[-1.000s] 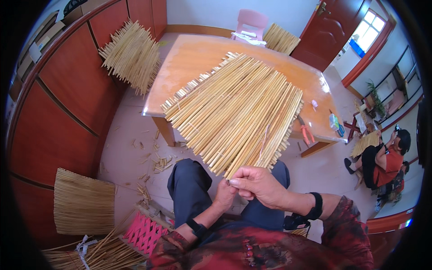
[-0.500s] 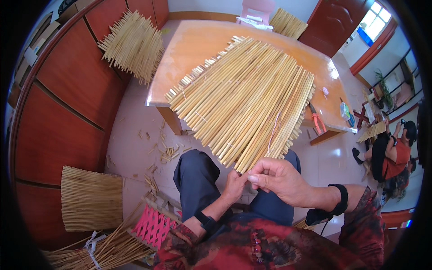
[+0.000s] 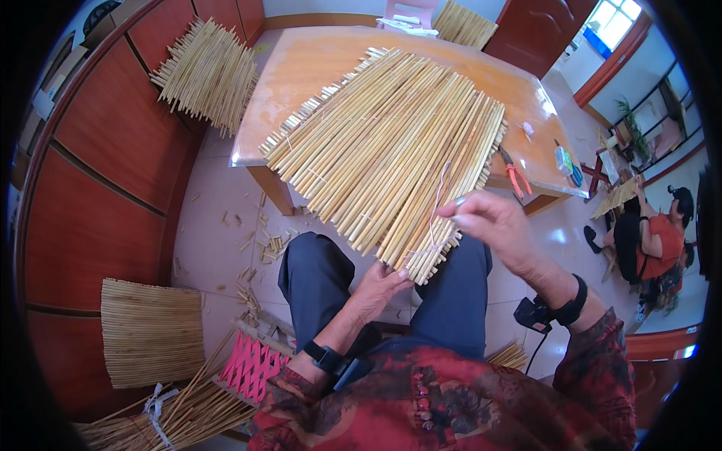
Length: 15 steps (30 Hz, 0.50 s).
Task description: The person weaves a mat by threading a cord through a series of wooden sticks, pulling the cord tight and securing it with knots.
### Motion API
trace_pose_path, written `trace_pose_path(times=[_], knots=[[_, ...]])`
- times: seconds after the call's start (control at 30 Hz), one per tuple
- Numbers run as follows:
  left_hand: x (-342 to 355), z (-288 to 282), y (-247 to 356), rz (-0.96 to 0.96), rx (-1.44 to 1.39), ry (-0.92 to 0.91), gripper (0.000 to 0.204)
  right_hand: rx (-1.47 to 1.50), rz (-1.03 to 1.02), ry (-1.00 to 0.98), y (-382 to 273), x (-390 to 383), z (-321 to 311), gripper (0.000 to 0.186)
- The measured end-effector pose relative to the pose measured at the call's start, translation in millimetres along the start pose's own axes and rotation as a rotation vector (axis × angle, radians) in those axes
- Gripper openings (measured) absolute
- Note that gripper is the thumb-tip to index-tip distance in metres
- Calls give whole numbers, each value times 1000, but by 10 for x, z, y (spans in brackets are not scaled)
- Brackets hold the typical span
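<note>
A mat of straight reed sticks (image 3: 383,150), bound with pale thread, slants from the wooden table down over my lap. My left hand (image 3: 380,289) grips its near edge, the thumb on top and the fingers mostly hidden below. Over the mat's right near corner, my right hand (image 3: 492,225) is closed in a pinch. At its fingertips is a thin whitish-purple thread (image 3: 441,184), which lies loosely across the sticks and runs toward the near edge.
The wooden table (image 3: 301,64) carries red-handled pliers (image 3: 515,177) and a small box (image 3: 563,161). Stick bundles (image 3: 210,79) and another mat (image 3: 150,331) lean on red cabinets at left. Cut stick ends (image 3: 271,244) litter the floor. A person (image 3: 660,244) sits far right.
My right hand has risen and moved right, away from the left hand at the near edge. My left hand has shifted slightly left. The whole view has moved a little.
</note>
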<state>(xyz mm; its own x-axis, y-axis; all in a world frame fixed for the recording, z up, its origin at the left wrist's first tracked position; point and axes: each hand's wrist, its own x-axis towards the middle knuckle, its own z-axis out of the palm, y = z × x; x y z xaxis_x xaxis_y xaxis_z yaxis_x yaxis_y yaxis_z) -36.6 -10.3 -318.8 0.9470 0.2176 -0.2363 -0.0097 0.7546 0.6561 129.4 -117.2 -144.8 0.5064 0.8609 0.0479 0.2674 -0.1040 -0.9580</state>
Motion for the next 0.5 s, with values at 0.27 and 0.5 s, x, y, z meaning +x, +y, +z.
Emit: trace_pose_path(times=[0.27,0.5], knots=[[62,-26,18,63,-167,135,45,-89,230,63,-41,-484,-408,11],[157,-32,-26,141,-49,213,35,-335,259,36,190,-710,-495,10]])
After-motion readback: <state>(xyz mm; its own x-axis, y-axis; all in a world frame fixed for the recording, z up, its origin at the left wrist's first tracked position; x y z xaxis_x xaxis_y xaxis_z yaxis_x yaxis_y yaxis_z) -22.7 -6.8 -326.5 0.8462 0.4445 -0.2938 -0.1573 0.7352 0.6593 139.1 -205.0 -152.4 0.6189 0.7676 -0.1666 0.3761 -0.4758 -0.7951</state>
